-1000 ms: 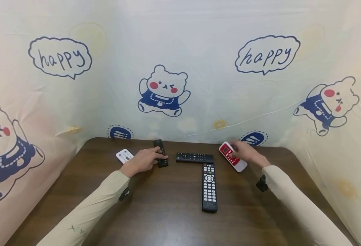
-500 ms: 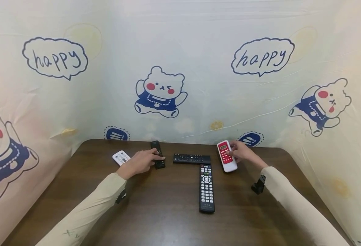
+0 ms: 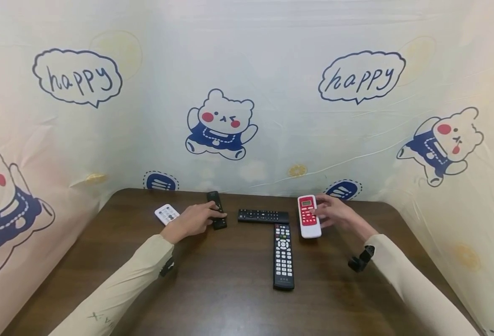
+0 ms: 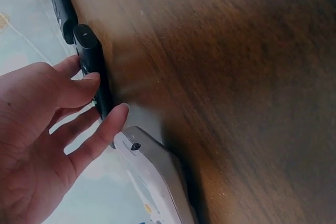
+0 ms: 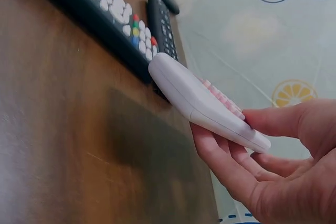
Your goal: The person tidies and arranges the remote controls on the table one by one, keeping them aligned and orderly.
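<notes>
Soft, diffuse light washes a printed backdrop [image 3: 280, 42], its tone cool at centre and warmer toward both sides of the head view, where the outermost cartoon bear [image 3: 3, 219] at left appears stretched by the wide lens. Pale glare pools on the brown tabletop [image 3: 196, 289] at bottom centre; a shadow darkens the wood below the right sleeve [image 3: 415, 280]. In the left wrist view, wood grain blurs at right, and shadow edges a white remote [image 4: 152, 177] at lower centre. In the right wrist view, a red-and-white remote [image 5: 210, 106] casts a broad, soft-edged shadow left of centre, with amber sheen at lower left.
</notes>
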Available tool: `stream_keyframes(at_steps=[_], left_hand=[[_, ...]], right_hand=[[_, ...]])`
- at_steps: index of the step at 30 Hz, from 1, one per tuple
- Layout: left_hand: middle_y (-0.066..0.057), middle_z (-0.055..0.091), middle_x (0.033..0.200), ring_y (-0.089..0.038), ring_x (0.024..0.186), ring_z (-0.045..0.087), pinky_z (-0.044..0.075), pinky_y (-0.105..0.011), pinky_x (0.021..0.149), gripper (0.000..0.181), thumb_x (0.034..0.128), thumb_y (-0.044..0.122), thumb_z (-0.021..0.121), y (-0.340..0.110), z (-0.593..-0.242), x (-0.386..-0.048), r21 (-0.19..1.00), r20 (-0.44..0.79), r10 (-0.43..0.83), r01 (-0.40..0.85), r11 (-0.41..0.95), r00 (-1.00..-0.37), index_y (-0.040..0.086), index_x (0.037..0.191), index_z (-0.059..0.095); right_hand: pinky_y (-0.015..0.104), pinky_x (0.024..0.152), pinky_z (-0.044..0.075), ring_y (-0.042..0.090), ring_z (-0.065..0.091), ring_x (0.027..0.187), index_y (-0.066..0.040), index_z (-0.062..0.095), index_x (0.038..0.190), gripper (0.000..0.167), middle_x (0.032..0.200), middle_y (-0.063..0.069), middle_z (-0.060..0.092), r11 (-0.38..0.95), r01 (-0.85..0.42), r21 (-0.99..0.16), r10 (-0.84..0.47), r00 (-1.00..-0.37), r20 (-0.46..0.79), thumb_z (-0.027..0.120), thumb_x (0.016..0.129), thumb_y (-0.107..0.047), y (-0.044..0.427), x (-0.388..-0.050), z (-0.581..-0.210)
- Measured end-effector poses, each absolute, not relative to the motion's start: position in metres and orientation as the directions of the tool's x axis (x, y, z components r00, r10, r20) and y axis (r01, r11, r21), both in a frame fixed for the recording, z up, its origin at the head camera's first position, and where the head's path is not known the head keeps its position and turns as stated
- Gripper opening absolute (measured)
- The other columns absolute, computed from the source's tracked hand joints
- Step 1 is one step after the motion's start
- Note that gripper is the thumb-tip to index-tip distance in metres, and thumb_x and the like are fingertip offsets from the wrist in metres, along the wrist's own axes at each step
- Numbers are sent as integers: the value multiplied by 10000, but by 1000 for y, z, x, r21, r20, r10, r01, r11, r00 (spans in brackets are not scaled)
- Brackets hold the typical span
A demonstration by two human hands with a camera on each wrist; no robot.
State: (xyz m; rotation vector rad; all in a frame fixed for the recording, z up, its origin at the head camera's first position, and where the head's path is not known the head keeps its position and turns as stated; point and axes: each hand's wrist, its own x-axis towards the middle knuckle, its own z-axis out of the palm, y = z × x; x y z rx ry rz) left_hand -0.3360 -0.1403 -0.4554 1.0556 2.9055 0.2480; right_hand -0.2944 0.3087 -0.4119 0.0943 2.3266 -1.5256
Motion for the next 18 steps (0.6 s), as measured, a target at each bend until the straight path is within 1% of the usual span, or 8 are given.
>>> stream_keyframes(at_steps=[3, 7, 10, 13, 18], left_hand=[[-134, 622, 1355, -257, 1011, 662, 599, -464, 975, 523, 950, 32, 745, -139, -455, -337, 150, 18, 642, 637, 756, -767, 241, 1424, 672], [-132, 624, 1356, -256, 1010, 662, 599, -462, 974, 524, 950, 37, 746, -139, -454, -337, 142, 18, 640, 635, 759, -769, 248, 1424, 671], [-120, 633, 1326, -243, 988, 655, 603, -449, 965, 524, 947, 35, 751, -139, -454, -337, 138, 22, 639, 636, 759, -769, 246, 1420, 675], [-104, 643, 1270, -226, 951, 639, 610, -429, 941, 520, 941, 33, 757, -139, -454, -338, 130, 34, 645, 643, 754, -763, 239, 1412, 682], [-96, 644, 1243, -219, 946, 637, 611, -425, 935, 517, 938, 31, 760, -139, -453, -337, 144, 36, 645, 643, 752, -763, 230, 1408, 685]], right_hand=[[450, 880, 638, 315, 661, 1100, 15, 165, 1641, 772, 1446, 336, 467, 377, 265, -888, -135, -932, -335, 627, 1032, -94, 313, -288, -414], [439, 859, 644, 289, 678, 1056, 42, 171, 1627, 761, 1405, 329, 494, 353, 267, -897, -132, -935, -330, 626, 1027, -70, 315, -280, -416], [428, 833, 651, 268, 696, 1016, 82, 179, 1605, 748, 1357, 326, 520, 358, 262, -896, -122, -938, -323, 630, 1024, -54, 315, -273, -418], [421, 809, 656, 260, 705, 989, 101, 209, 1585, 731, 1310, 309, 546, 361, 265, -894, -105, -941, -321, 643, 1012, -34, 313, -268, -421], [424, 805, 655, 282, 699, 1007, 113, 219, 1575, 726, 1285, 307, 557, 383, 262, -886, -112, -939, -326, 647, 1005, -26, 311, -261, -426]])
